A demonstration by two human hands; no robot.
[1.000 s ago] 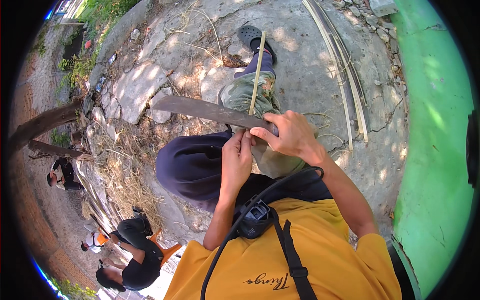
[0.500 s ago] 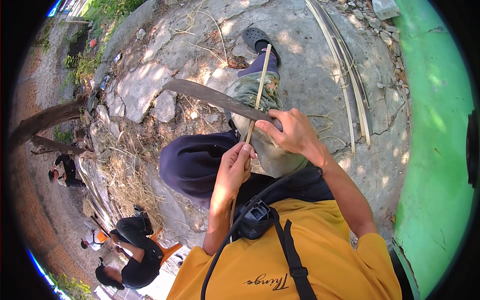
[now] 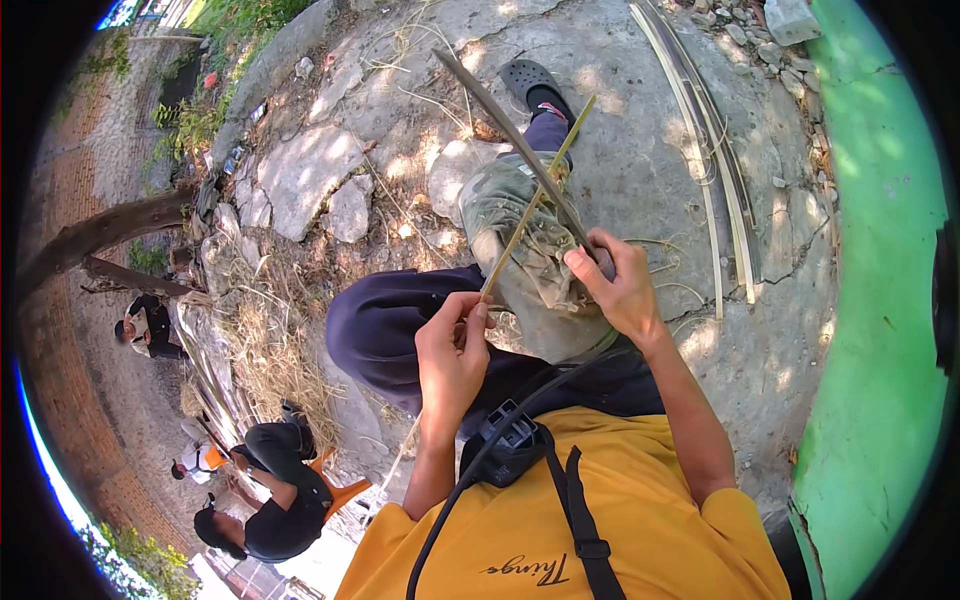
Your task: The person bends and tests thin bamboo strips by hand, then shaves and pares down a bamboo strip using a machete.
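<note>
My left hand (image 3: 452, 350) pinches a thin bamboo strip (image 3: 518, 232) between thumb and fingers. The strip slants up and to the right past my knee, and its tail (image 3: 403, 452) shows below my left wrist. My right hand (image 3: 622, 290) is wrapped round the handle of a long machete (image 3: 497, 122). Its narrow dark blade points up and to the left, seen nearly edge-on, and crosses the strip; whether they touch I cannot tell. Under both lies a worn grey-green cloth (image 3: 535, 285) draped over my leg. My fingertips partly hide the handle.
Several long bamboo strips (image 3: 715, 170) lie on cracked concrete at the right, beside a green wall (image 3: 880, 300). Dry straw (image 3: 285, 350) and a bent log (image 3: 110, 232) are at the left. A person in black (image 3: 285, 515) sits on an orange chair (image 3: 345, 492); other people are farther off.
The machete has swung from pointing left to pointing more upward, turning its blade edge-on. The strip's far end has tilted right. My left hand has moved slightly left and down.
</note>
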